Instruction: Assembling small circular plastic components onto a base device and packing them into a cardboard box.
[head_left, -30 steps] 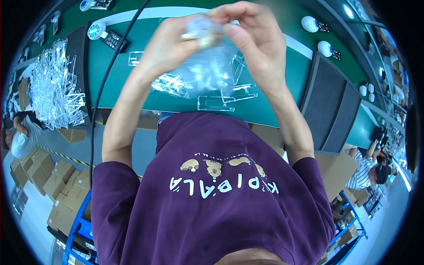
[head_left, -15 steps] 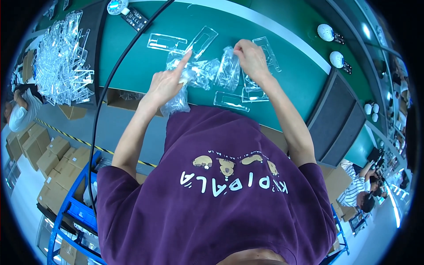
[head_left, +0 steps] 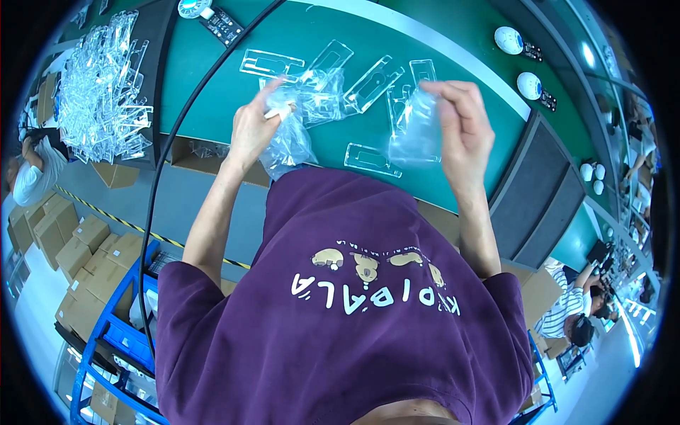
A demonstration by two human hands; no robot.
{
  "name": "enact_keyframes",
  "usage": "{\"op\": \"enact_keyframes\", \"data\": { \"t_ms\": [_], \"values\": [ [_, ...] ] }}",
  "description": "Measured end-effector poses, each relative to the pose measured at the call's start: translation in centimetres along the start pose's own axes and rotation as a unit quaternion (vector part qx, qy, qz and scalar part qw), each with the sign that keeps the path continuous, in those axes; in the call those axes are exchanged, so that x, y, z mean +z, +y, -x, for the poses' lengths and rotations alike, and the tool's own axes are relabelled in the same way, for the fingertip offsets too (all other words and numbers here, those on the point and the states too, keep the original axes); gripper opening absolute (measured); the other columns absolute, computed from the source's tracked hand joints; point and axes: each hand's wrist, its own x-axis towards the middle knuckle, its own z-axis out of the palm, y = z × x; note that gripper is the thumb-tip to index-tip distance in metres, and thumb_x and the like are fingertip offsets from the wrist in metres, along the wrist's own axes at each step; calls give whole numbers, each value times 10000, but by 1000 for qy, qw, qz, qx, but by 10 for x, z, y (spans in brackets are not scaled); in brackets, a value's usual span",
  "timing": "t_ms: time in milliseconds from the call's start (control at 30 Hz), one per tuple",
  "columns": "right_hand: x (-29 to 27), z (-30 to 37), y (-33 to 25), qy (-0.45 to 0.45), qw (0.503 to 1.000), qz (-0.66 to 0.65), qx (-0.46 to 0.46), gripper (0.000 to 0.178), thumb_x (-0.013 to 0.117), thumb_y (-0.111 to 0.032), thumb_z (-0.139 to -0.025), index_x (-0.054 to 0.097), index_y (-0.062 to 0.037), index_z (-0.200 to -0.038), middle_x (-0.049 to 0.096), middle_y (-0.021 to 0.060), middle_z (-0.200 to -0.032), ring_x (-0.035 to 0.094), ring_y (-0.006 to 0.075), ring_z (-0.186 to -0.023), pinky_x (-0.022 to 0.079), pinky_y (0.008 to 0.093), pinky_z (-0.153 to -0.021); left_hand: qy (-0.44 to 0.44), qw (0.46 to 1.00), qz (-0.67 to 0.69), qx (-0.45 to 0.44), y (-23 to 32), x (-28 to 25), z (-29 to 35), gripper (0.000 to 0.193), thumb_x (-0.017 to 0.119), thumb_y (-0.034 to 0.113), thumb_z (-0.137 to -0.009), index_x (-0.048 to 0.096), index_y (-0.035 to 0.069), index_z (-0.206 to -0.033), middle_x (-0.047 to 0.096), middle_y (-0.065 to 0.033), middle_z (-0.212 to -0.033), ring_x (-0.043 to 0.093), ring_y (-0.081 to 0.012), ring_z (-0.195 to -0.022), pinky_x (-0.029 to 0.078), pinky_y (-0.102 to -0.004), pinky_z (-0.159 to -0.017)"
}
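Observation:
My right hand (head_left: pixel 465 134), right of the clear parts, pinches the edge of a clear plastic bag (head_left: pixel 414 134) that hangs over the green bench. Under the bag show clear plastic frames, one upright frame (head_left: pixel 423 71) poking out above it. My left hand (head_left: pixel 253 129) lies at a heap of crumpled clear bags (head_left: pixel 289 145), its index finger stretched out and apart from the thumb, which has a whitish covering. Just beyond are a clear flat frame (head_left: pixel 272 64) and a tilted clear frame (head_left: pixel 331 57). Between my hands lies another clear frame (head_left: pixel 373 83); a further frame (head_left: pixel 372 160) lies near the bench edge.
A large pile of clear plastic parts (head_left: pixel 103 99) stands at the left. A black cable (head_left: pixel 185 106) crosses the bench. White round devices with circuit boards (head_left: pixel 507 40) lie at the far right, near a dark tray (head_left: pixel 535 191). Cartons (head_left: pixel 92 248) and a blue rack (head_left: pixel 127 340) stand lower left.
My right hand has moved right with the bag, and a clear frame now lies bare where the bag was. My left hand has drawn back slightly left, off the tilted frame.

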Motion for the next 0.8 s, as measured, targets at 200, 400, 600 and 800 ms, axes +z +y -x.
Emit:
{"op": "enact_keyframes", "data": {
  "t_ms": [200, 400, 600, 800],
  "values": [
    [14, -2, 9, -20, 990, -90, 102, 168, 491, -85, -880, 570, -35, -1020, 594, 70, -877, 555, 109, -799, 429, 226, -679, 95, 955, 225, -167, -25, -5, 24, 448, 670, 145, -775, 514, -4, -1167, 641, -129, -930, 620, -133, -791, 493, -257, -684],
    [120, -7, 56, -148, 962, 205, 105, 270, 608, -288, -824, 586, -65, -975, 596, 105, -731, 589, 236, -617, 460, 345, -590, 20, 934, 307, -181, -31, 11, 20, 393, 616, 96, -809, 516, -1, -1176, 615, -70, -971, 593, -110, -824, 485, -240, -706],
    [132, -15, 56, -100, 989, 105, 35, 189, 628, -229, -811, 580, -61, -884, 593, 77, -747, 578, 198, -634, 450, 315, -592, 50, 874, 430, -220, -45, 10, 23, 418, 610, 103, -817, 496, 15, -1209, 612, -45, -953, 593, -103, -806, 483, -224, -705],
    [83, -27, 13, -145, 974, -21, 176, 110, 608, -138, -827, 557, -49, -869, 596, 33, -802, 544, 86, -700, 418, 217, -626, -29, 804, 553, -218, -55, -3, 29, 467, 627, 142, -811, 474, 41, -1240, 602, -21, -902, 582, -84, -752, 476, -226, -651]
  ]
}}
